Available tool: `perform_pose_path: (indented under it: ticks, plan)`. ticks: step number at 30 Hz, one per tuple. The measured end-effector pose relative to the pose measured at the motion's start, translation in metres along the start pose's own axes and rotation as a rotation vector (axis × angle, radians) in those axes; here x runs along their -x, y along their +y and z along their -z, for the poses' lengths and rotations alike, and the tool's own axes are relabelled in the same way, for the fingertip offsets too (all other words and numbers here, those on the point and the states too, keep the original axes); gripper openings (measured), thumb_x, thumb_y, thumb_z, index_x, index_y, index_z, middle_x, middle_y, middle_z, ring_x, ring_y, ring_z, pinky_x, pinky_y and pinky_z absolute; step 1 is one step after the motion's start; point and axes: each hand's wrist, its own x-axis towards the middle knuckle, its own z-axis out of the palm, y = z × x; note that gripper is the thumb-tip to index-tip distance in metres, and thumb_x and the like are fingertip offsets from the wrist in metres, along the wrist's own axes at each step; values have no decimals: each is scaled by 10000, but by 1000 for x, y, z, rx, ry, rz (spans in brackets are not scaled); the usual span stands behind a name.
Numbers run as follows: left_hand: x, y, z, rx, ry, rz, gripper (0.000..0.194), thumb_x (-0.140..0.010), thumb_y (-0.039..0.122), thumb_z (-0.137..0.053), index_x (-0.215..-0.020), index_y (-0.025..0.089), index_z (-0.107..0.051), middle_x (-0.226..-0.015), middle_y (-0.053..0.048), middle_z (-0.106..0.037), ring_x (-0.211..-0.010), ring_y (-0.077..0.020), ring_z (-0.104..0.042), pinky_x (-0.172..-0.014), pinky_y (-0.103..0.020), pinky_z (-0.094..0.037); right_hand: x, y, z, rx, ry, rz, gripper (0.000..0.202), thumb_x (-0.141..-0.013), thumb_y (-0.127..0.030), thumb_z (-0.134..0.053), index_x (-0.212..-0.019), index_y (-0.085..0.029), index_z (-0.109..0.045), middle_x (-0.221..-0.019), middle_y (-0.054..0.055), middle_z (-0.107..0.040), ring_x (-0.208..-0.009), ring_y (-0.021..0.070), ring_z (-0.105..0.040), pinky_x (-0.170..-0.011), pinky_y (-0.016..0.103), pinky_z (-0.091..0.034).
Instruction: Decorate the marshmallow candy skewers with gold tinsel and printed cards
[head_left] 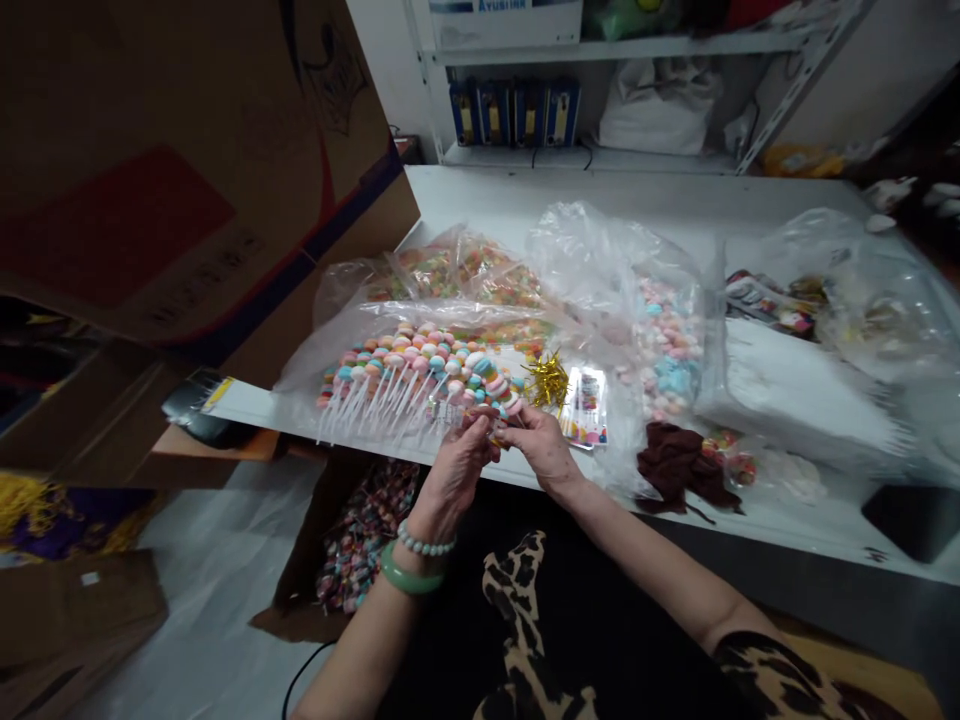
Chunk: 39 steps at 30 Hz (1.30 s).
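Observation:
My left hand [459,465], with a bead bracelet and a green bangle, meets my right hand [546,448] at the table's front edge. Both are closed, fingers pinched together at the lower end of a marshmallow stick [491,380] in pastel colours, which points up and away. My fingers hide its lower end. Left of it lie many marshmallow sticks [397,360] in a row, white sticks toward me. Just beyond my right hand is a bunch of gold twist ties [550,382], beside printed clear packets [587,405].
Clear bags of colourful candy [465,270] and pastel marshmallows [667,340] lie behind. To the right are a stack of white bags [802,390] and a brown cloth [679,465]. A box of wrapped candy [367,540] stands below; a large carton [187,180] looms left.

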Motion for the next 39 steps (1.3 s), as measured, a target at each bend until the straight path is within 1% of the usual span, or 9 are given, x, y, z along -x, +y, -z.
perform_pose_path:
  ticks: [4,8,12,15,22,25,29,33,39]
  plan:
    - [-2,-2,3,3,68,82,303,-568,275,-866,-745,131,-668,-632,10,-631,-497,-74,-531,-498,-217,-446,0,4,-1,22,82,38,164,-626,-253,-680,-764,-166,-667,-659,-36,-581,-623,108,-473,-585,234,-390]
    - [-4,-4,4,75,81,50,302,-560,273,-868,-735,125,-671,-720,-15,-674,-584,-89,-587,-510,-198,-443,-3,9,2,-25,164,-59,231,-593,-346,-721,-686,-166,-609,-537,-52,-468,-516,81,-347,-481,223,-266]
    - [-3,-3,3,-7,53,75,322,-634,378,-826,-775,132,-673,-661,-9,-657,-505,-82,-560,-492,-208,-431,-3,9,4,-85,169,-120,337,-566,-434,-761,-652,-182,-555,-493,-74,-353,-481,71,-266,-457,236,-191]
    - [-3,-2,4,-62,67,125,353,-570,345,-864,-775,124,-679,-642,-7,-650,-502,-88,-570,-511,-216,-447,-1,8,3,-60,152,-100,371,-570,-470,-771,-622,-190,-534,-486,-76,-315,-492,79,-285,-459,240,-212]
    - [-7,-7,3,55,105,-7,363,-541,278,-886,-806,127,-690,-705,14,-637,-528,-33,-489,-455,-149,-358,-3,11,2,56,72,-87,389,-637,-534,-731,-718,-174,-608,-495,-73,-322,-499,85,-275,-462,240,-219]
    - [-8,-3,4,77,72,-36,332,-635,335,-841,-853,142,-681,-754,1,-646,-562,-49,-511,-449,-154,-357,2,10,14,185,86,-13,347,-733,-517,-680,-768,-179,-608,-529,-70,-339,-504,84,-262,-469,236,-211]
    - [-9,6,11,64,137,-112,315,-688,399,-797,-809,152,-641,-698,17,-627,-490,-50,-486,-450,-182,-386,21,8,40,325,118,116,298,-874,-481,-550,-828,-189,-585,-567,-65,-337,-516,92,-277,-480,234,-223]
    - [-11,13,16,88,181,-105,321,-668,389,-811,-727,154,-601,-596,44,-581,-453,-57,-490,-434,-186,-390,47,8,53,458,65,109,296,-927,-439,-486,-886,-178,-619,-583,-48,-383,-530,105,-333,-496,242,-258]
    - [-11,20,17,216,173,13,246,-721,319,-788,-876,171,-668,-787,-6,-717,-622,-98,-629,-576,-218,-505,62,6,48,677,43,165,269,-921,-382,-500,-831,-185,-660,-644,-15,-492,-596,125,-431,-579,254,-331]
